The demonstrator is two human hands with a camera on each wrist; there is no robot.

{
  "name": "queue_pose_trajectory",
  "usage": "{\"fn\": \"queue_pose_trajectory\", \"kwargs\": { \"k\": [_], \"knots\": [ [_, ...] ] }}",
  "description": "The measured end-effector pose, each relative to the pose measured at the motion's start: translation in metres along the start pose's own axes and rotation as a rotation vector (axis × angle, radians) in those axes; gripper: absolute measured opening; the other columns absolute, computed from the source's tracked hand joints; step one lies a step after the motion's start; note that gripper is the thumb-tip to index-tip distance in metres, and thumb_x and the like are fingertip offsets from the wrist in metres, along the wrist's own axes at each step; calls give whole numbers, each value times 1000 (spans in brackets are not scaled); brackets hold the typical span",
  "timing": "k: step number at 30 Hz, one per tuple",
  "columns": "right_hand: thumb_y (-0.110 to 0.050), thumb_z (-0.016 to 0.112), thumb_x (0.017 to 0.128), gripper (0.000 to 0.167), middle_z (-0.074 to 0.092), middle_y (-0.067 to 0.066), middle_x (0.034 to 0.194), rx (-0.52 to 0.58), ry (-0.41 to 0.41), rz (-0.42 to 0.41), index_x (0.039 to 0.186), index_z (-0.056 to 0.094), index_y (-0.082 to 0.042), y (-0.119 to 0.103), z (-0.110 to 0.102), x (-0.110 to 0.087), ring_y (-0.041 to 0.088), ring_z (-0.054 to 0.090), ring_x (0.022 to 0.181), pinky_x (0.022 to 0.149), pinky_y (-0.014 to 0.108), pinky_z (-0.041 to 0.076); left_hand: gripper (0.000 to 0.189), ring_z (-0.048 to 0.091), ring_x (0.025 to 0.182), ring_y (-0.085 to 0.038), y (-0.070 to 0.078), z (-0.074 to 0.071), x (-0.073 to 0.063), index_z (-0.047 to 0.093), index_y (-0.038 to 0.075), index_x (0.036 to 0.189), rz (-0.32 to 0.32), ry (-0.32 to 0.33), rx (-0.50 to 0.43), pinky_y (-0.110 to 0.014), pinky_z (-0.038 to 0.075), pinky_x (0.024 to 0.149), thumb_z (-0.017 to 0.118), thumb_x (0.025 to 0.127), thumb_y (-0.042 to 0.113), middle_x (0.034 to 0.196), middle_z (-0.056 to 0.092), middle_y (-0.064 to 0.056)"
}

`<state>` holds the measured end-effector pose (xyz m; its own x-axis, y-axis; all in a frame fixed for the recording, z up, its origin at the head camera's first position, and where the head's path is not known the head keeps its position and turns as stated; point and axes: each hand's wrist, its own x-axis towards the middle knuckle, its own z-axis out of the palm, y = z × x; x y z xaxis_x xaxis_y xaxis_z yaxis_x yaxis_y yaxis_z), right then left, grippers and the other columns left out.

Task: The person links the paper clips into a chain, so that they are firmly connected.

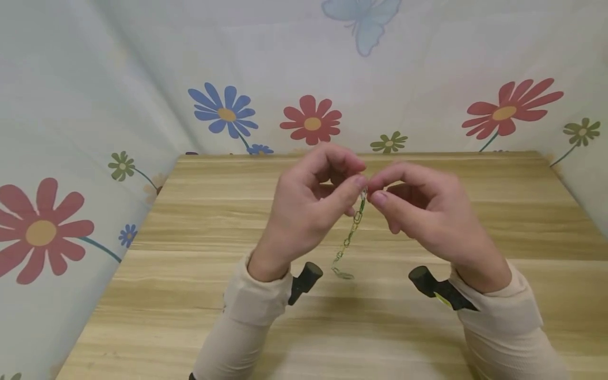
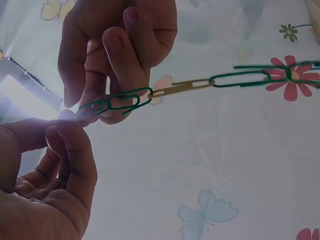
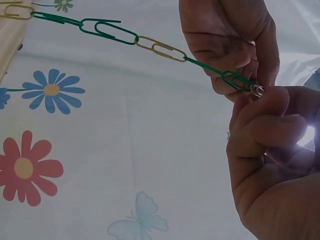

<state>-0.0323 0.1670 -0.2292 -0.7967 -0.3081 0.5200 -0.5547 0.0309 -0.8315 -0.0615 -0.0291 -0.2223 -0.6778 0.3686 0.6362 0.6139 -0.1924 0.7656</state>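
A chain of green and yellow paper clips [image 1: 358, 217] hangs from the fingertips of both hands, held above the wooden table. My left hand [image 1: 306, 208] pinches the upper end between thumb and fingers. Fingertips of my right hand [image 1: 432, 211] meet it there, thumb and index finger pinching at the same end. In the right wrist view a small silvery clip [image 3: 257, 90] shows between the fingertips, linked to a green paper clip [image 3: 235, 80]. The fingers hide most of that silvery clip. In the left wrist view a yellow paper clip [image 2: 182, 88] sits between green ones.
The wood-grain table [image 1: 190, 274] spreads beneath both hands. A white cloth with printed flowers and butterflies [image 1: 418, 79] stands behind it and along the left side. Dark wrist-worn devices [image 1: 306, 279] stick out from both cuffs.
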Motion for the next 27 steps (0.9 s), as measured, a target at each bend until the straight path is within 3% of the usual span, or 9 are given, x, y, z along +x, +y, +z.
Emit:
{"fn": "queue_pose_trajectory", "kwargs": {
  "k": [5,8,10,12,14,16,20,23,27],
  "knots": [
    [7,65,93,9,59,10,76,6,42,-35,101,69,4,-2,0,0,16,48,52,46,27,39,13,57,70,-24,-3,6,2,59,-11,104,30,-24,-27,-37,56,55,64,91,-11,92,61,-18],
    [8,65,92,5,56,9,70,59,99,-108,97,65,10,0,-3,1,15,46,50,43,26,37,16,58,78,-26,-9,8,3,60,-11,109,-1,-56,-58,-39,57,60,61,94,-6,98,62,-17],
    [11,63,91,5,56,10,68,125,159,-164,95,62,14,2,-7,2,15,46,48,41,26,35,26,60,85,-25,-18,9,5,60,-10,116,-65,-129,-96,-41,58,69,60,100,11,104,63,-15],
    [15,60,89,6,58,15,69,211,228,-218,93,60,19,3,-12,2,16,46,46,40,26,34,51,62,94,-23,-31,12,7,60,-10,123,-153,-236,-151,-41,57,82,58,103,37,110,64,-14],
    [19,57,86,6,59,20,72,311,292,-261,91,56,24,3,-17,3,19,47,45,40,27,35,77,64,103,-20,-46,18,9,58,-10,128,-230,-365,-212,-41,53,94,52,99,61,115,66,-15],
    [22,56,85,7,59,25,74,397,347,-283,89,54,27,3,-24,4,22,48,45,39,27,36,95,65,107,-19,-61,27,10,55,-12,129,-279,-481,-289,-39,47,102,47,91,75,116,67,-19],
    [24,58,84,10,58,30,72,538,429,-296,88,50,29,2,-38,6,28,50,42,37,29,38,68,65,112,-22,-80,44,7,54,-12,130,-335,-621,-446,-39,43,107,36,108,50,115,68,-24],
    [24,58,85,12,58,34,72,624,479,-306,90,48,29,0,-48,8,32,51,41,36,32,38,46,66,110,-25,-88,54,4,51,-15,130,-376,-643,-557,-44,43,107,26,112,19,112,67,-25],
    [22,57,89,14,59,39,74,667,570,-289,92,44,27,-2,-60,9,36,54,41,34,33,40,45,66,99,-24,-97,63,0,43,-22,131,-434,-651,-690,-50,47,101,18,110,9,104,67,-20]
  ]
}}
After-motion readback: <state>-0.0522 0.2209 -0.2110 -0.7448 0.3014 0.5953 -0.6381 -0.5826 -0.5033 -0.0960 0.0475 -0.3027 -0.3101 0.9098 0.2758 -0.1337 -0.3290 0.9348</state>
